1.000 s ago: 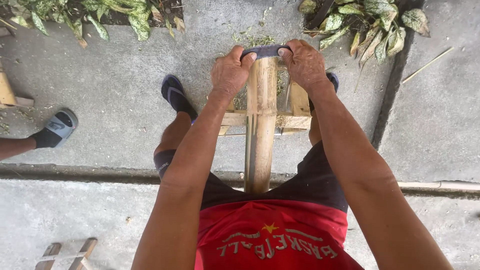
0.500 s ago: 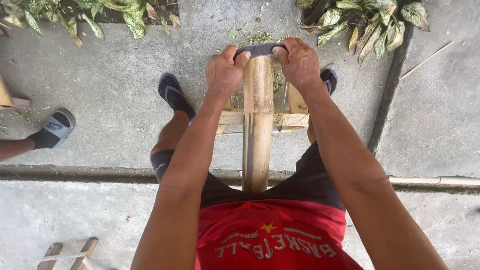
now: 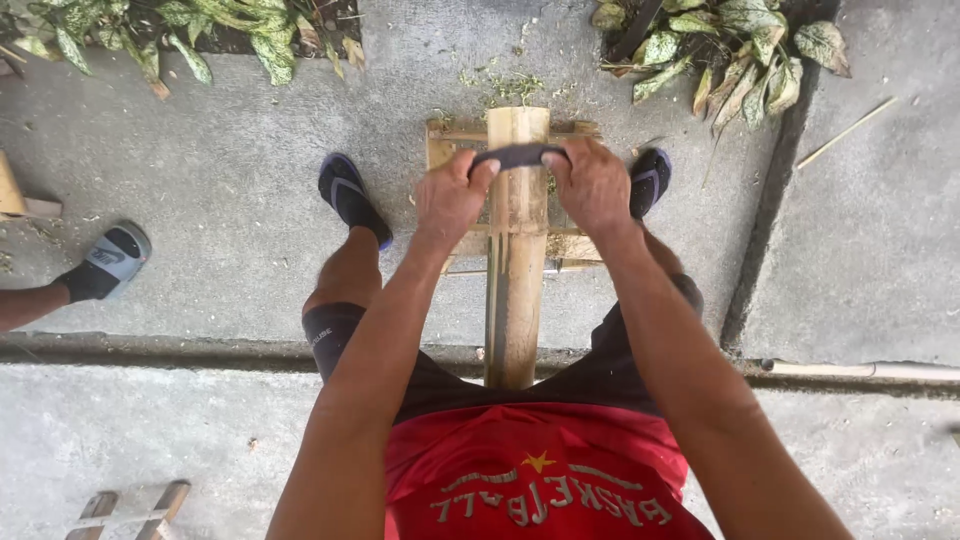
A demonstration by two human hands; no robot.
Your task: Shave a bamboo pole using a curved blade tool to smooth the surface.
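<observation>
Far left: a sandalled foot [image 3: 112,258] of another person, the leg cut off by the frame edge; a wooden piece [image 3: 18,195] above it, mostly out of view
Near left: a small wooden frame [image 3: 130,508], cut off at the bottom edge
Left hand [image 3: 452,198]: clenched on the left end of the dark blade [image 3: 518,156]; the handle is hidden inside the fist
Bamboo pole [image 3: 516,260]: lies lengthwise between the knees; its near end is hidden behind the red shirt [image 3: 530,475]; the blade crosses its far part
Right hand [image 3: 592,186]: clenched on the blade's right end; grip hidden
Wooden stand [image 3: 445,150]: under the pole, largely covered by pole and hands
Ground: grey concrete floor [image 3: 220,210] outdoors; green shavings at the pole's far end; spotted-leaf plants [image 3: 735,50] along the far edge
</observation>
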